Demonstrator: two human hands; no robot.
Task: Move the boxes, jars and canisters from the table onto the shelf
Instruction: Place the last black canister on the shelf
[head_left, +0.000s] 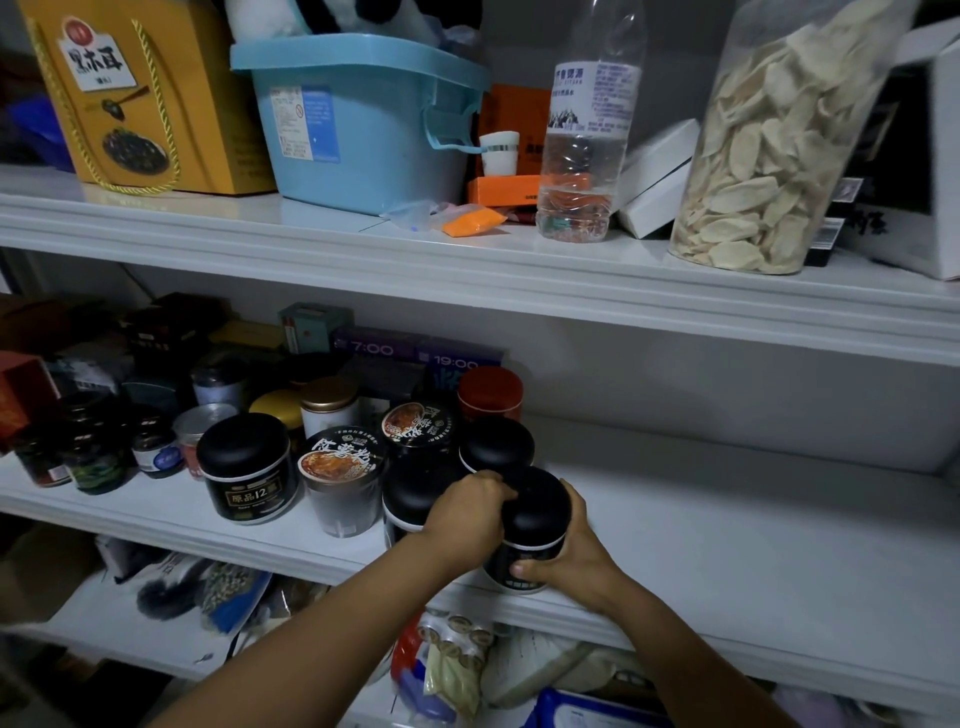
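Observation:
A black canister (535, 512) with a domed lid stands near the front edge of the white middle shelf (727, 545). My left hand (465, 512) grips its left side and lid. My right hand (563, 551) wraps round its right side, thumb on the label. Just left of it stands another black canister (408, 499), partly hidden by my left hand, and a third (496, 444) stands behind. More canisters (247, 467), noodle cups (343, 478) and jars (153, 449) crowd the shelf's left half. The table is out of view.
The upper shelf (467, 270) holds a yellow box (140, 93), a blue bin (363, 119), a water bottle (587, 130) and a clear tub of dried slices (769, 156). Bags (452, 660) fill the lower shelf. The middle shelf's right half is bare white board.

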